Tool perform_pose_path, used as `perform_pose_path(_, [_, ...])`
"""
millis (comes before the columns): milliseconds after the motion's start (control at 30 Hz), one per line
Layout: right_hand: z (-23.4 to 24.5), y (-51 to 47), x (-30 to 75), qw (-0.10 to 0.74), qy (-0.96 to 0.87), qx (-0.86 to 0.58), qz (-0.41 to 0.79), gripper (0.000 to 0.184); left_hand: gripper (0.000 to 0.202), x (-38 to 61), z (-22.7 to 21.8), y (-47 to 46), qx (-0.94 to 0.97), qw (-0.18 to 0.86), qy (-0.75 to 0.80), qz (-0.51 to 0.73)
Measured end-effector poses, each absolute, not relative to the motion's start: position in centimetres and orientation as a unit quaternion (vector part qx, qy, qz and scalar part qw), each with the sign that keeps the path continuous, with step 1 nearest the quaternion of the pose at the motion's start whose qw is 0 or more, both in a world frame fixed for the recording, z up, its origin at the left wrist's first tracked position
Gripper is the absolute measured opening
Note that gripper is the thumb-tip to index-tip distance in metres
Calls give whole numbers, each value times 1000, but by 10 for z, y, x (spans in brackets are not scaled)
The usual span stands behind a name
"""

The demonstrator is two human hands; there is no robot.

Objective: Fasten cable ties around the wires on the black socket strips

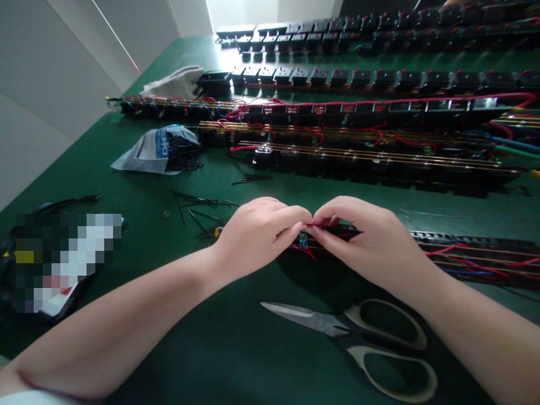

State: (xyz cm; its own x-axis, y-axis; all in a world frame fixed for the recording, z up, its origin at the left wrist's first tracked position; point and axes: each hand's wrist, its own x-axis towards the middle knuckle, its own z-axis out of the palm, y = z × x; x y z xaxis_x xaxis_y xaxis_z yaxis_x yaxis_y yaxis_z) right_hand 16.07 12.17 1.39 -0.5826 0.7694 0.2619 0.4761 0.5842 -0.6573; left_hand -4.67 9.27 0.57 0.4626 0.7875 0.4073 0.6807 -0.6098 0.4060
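Note:
My left hand [270,225] and my right hand [358,228] meet fingertip to fingertip over a long black socket strip [472,250] with red and blue wires. Both are closed in a pinch; whatever sits between the fingertips is too small or hidden to make out. Just below the fingers, a small green circuit board [303,239] and a red wire [310,253] show on the strip. Scissors [320,322] with pale-rimmed black handles lie on the green table in front of my right hand. Several loose black cable ties [200,211] are scattered left of my left hand.
A plastic bag [147,152] of black cable ties lies at the back left. Behind it, several wired socket strips [337,115] stretch across the green table [211,349]. A pale cloth [172,81] rests near the far left edge. A blurred-out item [80,259] lies at left.

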Motion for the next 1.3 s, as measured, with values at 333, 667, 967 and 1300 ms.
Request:
perform_pose_path(333, [17,122,163,291,-845,-340,293,13,17,-46,6,92,846,98,444,278])
perform_pose_path(667, [19,121,161,277,-853,-333,291,16,16,-47,7,94,862,99,424,261])
perform_pose_path(967, [17,122,161,261,-841,-370,296,11,18,-46,8,94,865,119,427,234])
perform_pose_path(1300, [19,121,161,265,-851,-347,293,12,18,-46,5,94,856,112,438,252])
